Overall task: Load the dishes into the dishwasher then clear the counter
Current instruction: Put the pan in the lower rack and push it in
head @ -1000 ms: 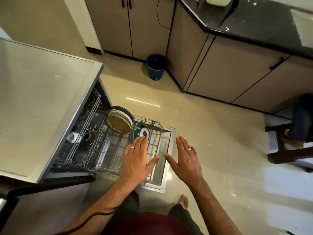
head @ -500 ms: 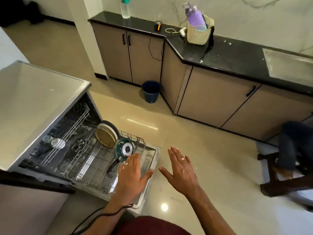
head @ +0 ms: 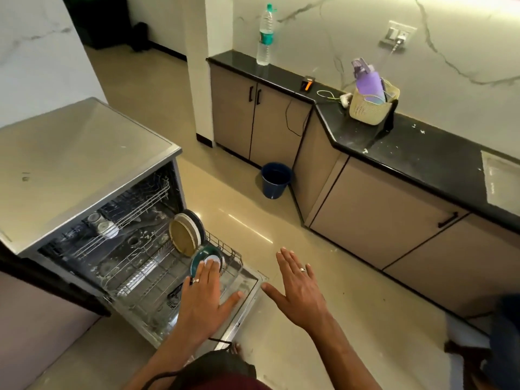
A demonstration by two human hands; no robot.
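The dishwasher (head: 84, 175) stands open at the left, its door (head: 247, 288) folded down and the lower rack (head: 135, 271) pulled out. Several plates (head: 184, 235) stand upright at the rack's far corner, with a teal pan (head: 205, 256) beside them. My left hand (head: 204, 302) hovers flat over the rack's front, fingers spread, holding nothing. My right hand (head: 299, 288) is held flat over the floor just right of the door, also empty. On the black counter (head: 408, 153) sit a cream basket (head: 371, 106) holding a purple bottle (head: 368, 80), a clear water bottle (head: 266, 35) and a small orange gadget (head: 308, 84).
A blue bucket (head: 275, 180) stands on the floor by the cabinet corner. A steel sink (head: 502, 181) is set in the counter at far right. A seated person's leg (head: 506, 333) and a dark stool are at the lower right. A cable hangs down the cabinet front.
The view has lifted from the floor to take in the counter and wall. Both hands stay flat and empty over the rack front and the floor beside the door.
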